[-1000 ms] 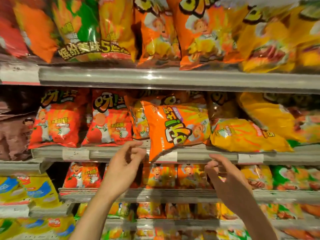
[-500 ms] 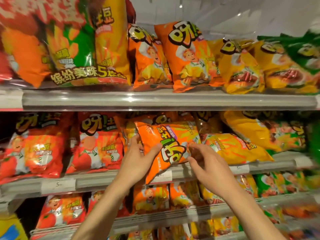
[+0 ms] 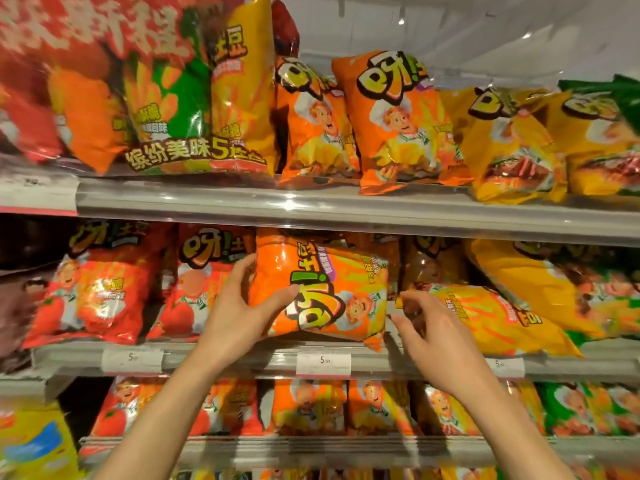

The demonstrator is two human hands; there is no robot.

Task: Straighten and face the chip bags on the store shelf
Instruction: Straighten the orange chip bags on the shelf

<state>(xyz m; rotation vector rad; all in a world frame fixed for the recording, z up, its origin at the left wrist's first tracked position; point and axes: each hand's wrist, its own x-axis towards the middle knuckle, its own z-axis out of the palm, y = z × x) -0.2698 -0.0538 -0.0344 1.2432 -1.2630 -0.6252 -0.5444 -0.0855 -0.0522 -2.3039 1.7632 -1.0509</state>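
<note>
Gripping the sideways orange chip bag [image 3: 322, 289] on the middle shelf [image 3: 242, 358], the left hand [image 3: 239, 313] clasps it while the right hand [image 3: 433, 327] hovers just beside, fingers loose and holding nothing.

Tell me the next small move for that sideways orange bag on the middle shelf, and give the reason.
Probably turn the orange bag upright, logo end up. It lies on its side, its print running sideways, while the red bags beside it stand upright. The left hand grips its left end, thumb across the front; the right hand hovers open near its right end and should likely take hold there first.
</note>
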